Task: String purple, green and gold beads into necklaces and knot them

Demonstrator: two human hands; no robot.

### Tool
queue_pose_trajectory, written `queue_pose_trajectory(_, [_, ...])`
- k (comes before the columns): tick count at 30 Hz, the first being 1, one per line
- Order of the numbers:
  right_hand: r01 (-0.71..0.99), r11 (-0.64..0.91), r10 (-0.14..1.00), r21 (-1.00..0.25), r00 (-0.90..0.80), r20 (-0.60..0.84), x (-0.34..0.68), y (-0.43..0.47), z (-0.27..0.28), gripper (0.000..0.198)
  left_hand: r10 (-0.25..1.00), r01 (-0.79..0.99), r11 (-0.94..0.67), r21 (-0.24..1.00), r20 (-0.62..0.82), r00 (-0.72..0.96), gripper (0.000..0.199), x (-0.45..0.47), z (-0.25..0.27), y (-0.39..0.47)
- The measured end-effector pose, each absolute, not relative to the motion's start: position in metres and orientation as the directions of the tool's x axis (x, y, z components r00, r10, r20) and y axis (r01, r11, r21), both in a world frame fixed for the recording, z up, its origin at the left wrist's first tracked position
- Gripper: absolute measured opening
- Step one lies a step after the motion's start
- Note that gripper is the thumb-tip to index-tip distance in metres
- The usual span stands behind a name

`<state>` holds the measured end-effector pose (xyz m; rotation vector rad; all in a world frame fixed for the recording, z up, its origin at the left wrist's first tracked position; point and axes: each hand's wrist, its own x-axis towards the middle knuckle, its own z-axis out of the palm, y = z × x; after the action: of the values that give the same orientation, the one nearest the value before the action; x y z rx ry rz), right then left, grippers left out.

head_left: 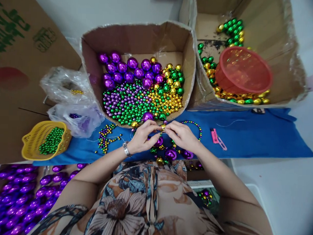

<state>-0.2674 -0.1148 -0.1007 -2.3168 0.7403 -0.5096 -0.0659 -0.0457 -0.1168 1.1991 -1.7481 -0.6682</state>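
My left hand (145, 136), with a bracelet at its wrist, pinches at a thin string, fingertips close to those of my right hand (181, 133). My right hand is closed in a pinch on the same bead string. A gold bead (163, 126) shows just at the meeting fingertips; whether it is gripped I cannot tell. Below and between the hands lie large purple beads (170, 154) with green and gold ones, part of the strand. A loop of small beads (200, 127) curves out beyond my right hand. The fingertips partly hide the thread.
Ahead stands a cardboard box (138, 36) of loose beads; a second box (284, 67) holds a red basin (246, 71). On the blue cloth (261, 135) lie a pink lighter (214, 136) and small beads (104, 138). A yellow basket (29, 145) sits left.
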Motion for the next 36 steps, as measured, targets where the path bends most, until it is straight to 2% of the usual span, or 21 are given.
queue_pose_trajectory(2, [-0.359, -0.617, -0.632, -0.7, 0.756, 0.169, -0.264, -0.113, -0.099, 0.026, -0.919, -0.445, 0.391, 0.806, 0.364, -0.15, 0.023, -0.068, -0.116, -0.046])
queue_pose_trajectory(5, [-0.371, -0.638, -0.635, -0.674, 0.75, 0.188, -0.266, -0.114, -0.095, 0.026, -0.936, -0.418, 0.352, 0.838, 0.329, -0.128, 0.011, -0.066, -0.118, -0.048])
queue_pose_trajectory(7, [-0.405, -0.646, -0.662, -0.646, 0.719, 0.212, -0.275, -0.116, -0.093, 0.025, -0.96, -0.326, 0.279, 0.903, 0.254, -0.117, 0.013, -0.058, -0.121, -0.049])
queue_pose_trajectory(9, [-0.442, -0.6, -0.729, -0.667, 0.646, 0.227, -0.288, -0.12, -0.096, 0.023, -0.982, -0.147, 0.16, 0.976, 0.142, -0.128, 0.017, -0.048, -0.127, -0.048])
queue_pose_trajectory(11, [-0.421, -0.446, -0.827, -0.79, 0.532, 0.183, -0.299, -0.121, -0.105, 0.024, -0.988, 0.086, 0.03, 0.996, 0.043, -0.15, 0.022, -0.039, -0.133, -0.046])
queue_pose_trajectory(12, [-0.359, -0.317, -0.874, -0.878, 0.471, 0.123, -0.302, -0.12, -0.112, 0.025, -0.988, 0.197, -0.02, 0.98, 0.011, -0.156, 0.023, -0.036, -0.136, -0.044])
queue_pose_trajectory(14, [-0.117, 0.006, -0.924, -0.993, 0.38, -0.05, -0.301, -0.115, -0.126, 0.028, -0.988, 0.376, -0.076, 0.924, -0.02, -0.15, 0.028, -0.037, -0.139, -0.042])
queue_pose_trajectory(16, [0.179, 0.272, -0.916, -0.946, 0.35, -0.197, -0.293, -0.108, -0.139, 0.03, -0.991, 0.48, -0.087, 0.873, -0.029, -0.127, 0.034, -0.044, -0.14, -0.041])
queue_pose_trajectory(18, [0.388, 0.391, -0.902, -0.834, 0.341, -0.265, -0.282, -0.101, -0.145, 0.033, -0.995, 0.536, -0.073, 0.841, -0.025, -0.095, 0.039, -0.056, -0.139, -0.043])
queue_pose_trajectory(20, [0.501, 0.428, -0.898, -0.752, 0.331, -0.291, -0.274, -0.097, -0.146, 0.034, -0.998, 0.58, -0.042, 0.814, -0.009, -0.059, 0.042, -0.066, -0.137, -0.047])
queue_pose_trajectory(23, [0.554, 0.434, -0.899, -0.71, 0.317, -0.302, -0.272, -0.097, -0.141, 0.034, -1.0, 0.619, -0.017, 0.785, -0.013, -0.012, 0.043, -0.075, -0.136, -0.051])
queue_pose_trajectory(29, [0.47, 0.375, -0.921, -0.799, 0.288, -0.263, -0.281, -0.106, -0.141, 0.037, -0.995, 0.586, -0.04, 0.809, -0.084, 0.048, 0.048, -0.069, -0.138, -0.049])
queue_pose_trajectory(36, [0.47, 0.481, -0.877, -0.74, 0.267, -0.4, -0.279, -0.113, -0.149, 0.044, -0.988, 0.521, -0.009, 0.854, -0.087, 0.126, 0.044, -0.057, -0.145, -0.043])
